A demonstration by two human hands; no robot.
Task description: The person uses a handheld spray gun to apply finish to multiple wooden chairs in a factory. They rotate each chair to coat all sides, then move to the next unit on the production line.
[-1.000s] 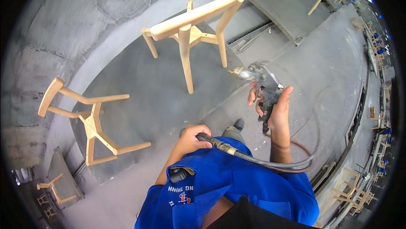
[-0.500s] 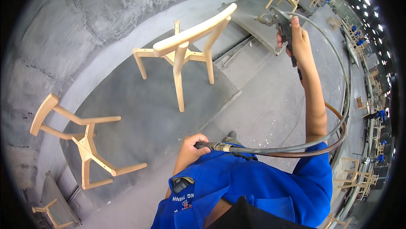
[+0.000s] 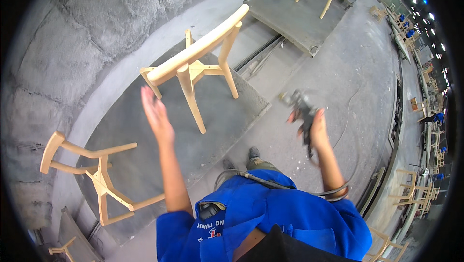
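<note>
Grey wall (image 3: pixel 72 39) upper left, chair frame (image 3: pixel 198 71) upper centre, second chair (image 3: pixel 102 182) lower left, hose (image 3: pixel 261 181) crossing lower centre; left hand (image 3: pixel 158 115) outstretched, right hand (image 3: pixel 317 130) wrapped round the spray gun (image 3: pixel 305 116)!

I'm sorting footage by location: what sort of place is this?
Probably a furniture workshop, perhaps its spraying area: pale wooden chair frames stand on a grey platform, the right hand grips what looks like a spray gun, and people in blue appear farther off.

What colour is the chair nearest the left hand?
The chair is pale yellowish wood, seen best in the head view.
</note>
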